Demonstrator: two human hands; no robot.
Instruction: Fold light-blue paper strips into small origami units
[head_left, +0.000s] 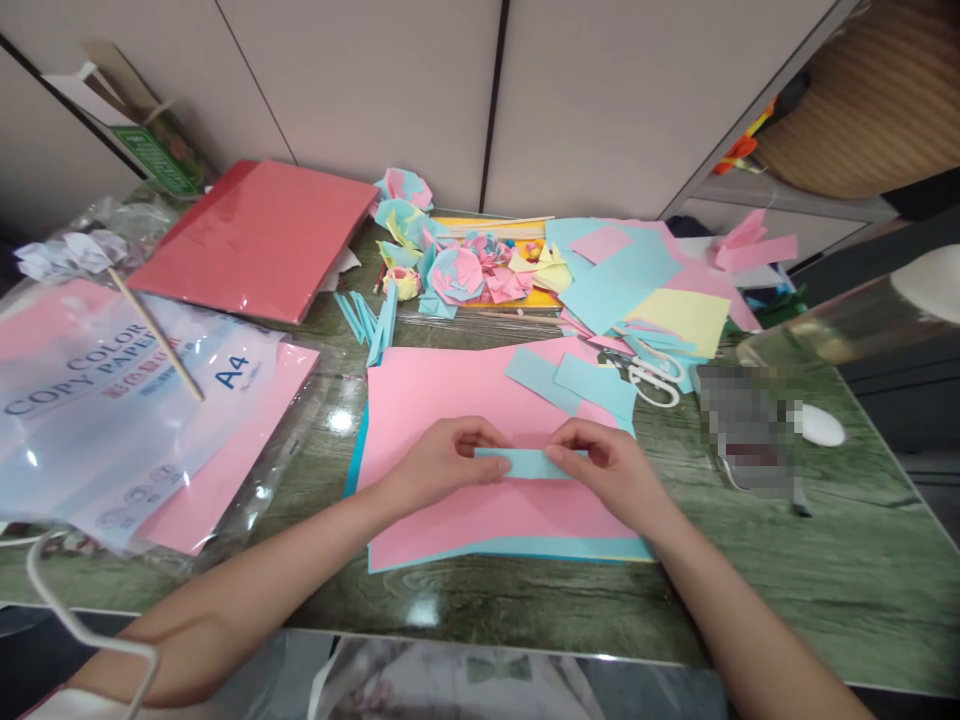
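A narrow light-blue paper strip [529, 464] is stretched between my two hands, above a stack of coloured sheets. My left hand [454, 455] pinches its left end between thumb and fingers. The right end is gripped by my right hand [607, 460], thumb on the near side. Beneath lies the pink sheet [427, 400], with blue sheets showing at its edges. Light-blue paper pieces [592, 385] rest at the stack's upper right, beside white-handled scissors [656, 380].
Folded paper flowers [457, 275] and folded blue strips [371, 325] sit behind the stack. Left are a red folder [259, 240], a bag of colour copy paper [142, 400] and a wooden stick [161, 345]. A blurred-out dark object [750, 430] and white mouse [820, 425] lie right.
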